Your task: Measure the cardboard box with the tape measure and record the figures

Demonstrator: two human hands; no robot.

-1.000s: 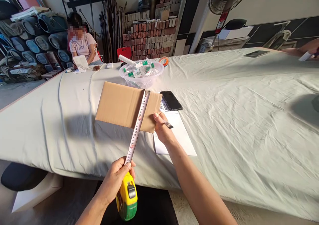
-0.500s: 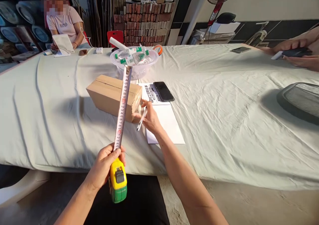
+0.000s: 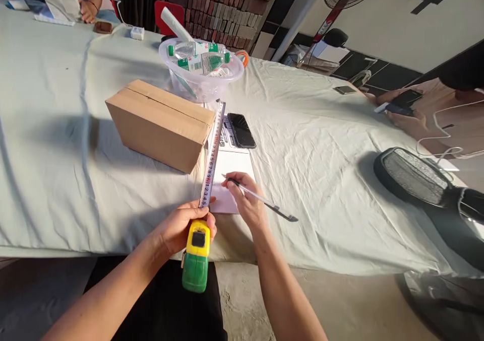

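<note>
My left hand [image 3: 189, 225] is closed round a yellow and green tape measure [image 3: 196, 260], its thumb on the metal blade, which sticks out away from me. The blade's far end reaches beside the right end of a closed cardboard box [image 3: 162, 129]. In my right hand [image 3: 247, 197] is a pen [image 3: 272, 206], pinched with its tip over a white sheet of paper [image 3: 234, 167]. Whether the tip touches the paper I cannot tell. A black phone [image 3: 241, 130] lies on the printed upper part of the paper.
Behind the box stands a clear plastic basin [image 3: 204, 86] holding plastic bottles, with an orange tape roll [image 3: 243, 57] beside it. A grey mesh-topped object [image 3: 412, 175] sits at the right. Other people are at the far left and right of the cloth-covered table [image 3: 310, 180].
My right hand has left the box's end and come over the paper, with the pen turned to point at it. The tape measure has shifted right, across the paper's left side.
</note>
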